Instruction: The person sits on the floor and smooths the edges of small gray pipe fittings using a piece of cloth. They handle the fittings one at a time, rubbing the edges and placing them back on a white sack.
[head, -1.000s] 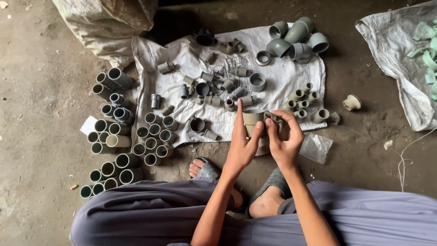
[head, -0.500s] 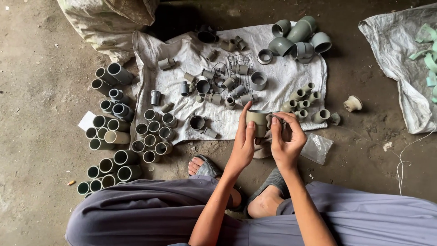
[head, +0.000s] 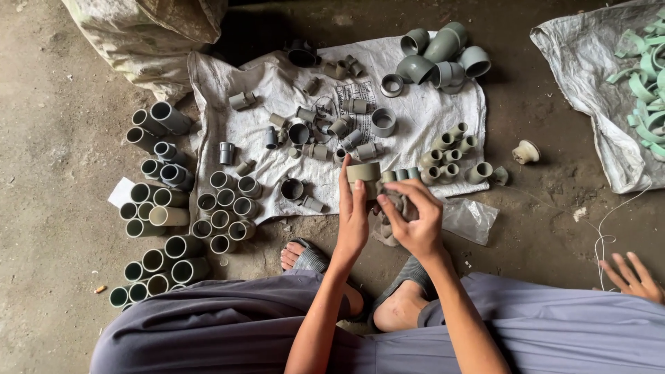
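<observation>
While left hand [head: 355,220] fingers grip a grey coupling [head: 364,173], right hand [head: 414,220] fingers clasp a fitting [head: 396,199].

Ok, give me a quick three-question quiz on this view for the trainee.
1. True or false: the left hand holds a short grey pipe fitting.
2. Where do the largest grey fittings lie on the white sack sheet? A) top right corner B) bottom left corner C) centre
3. What lies on the other sack at the right edge?

Key: 1 true; 2 A; 3 pale green curved pieces.
</observation>
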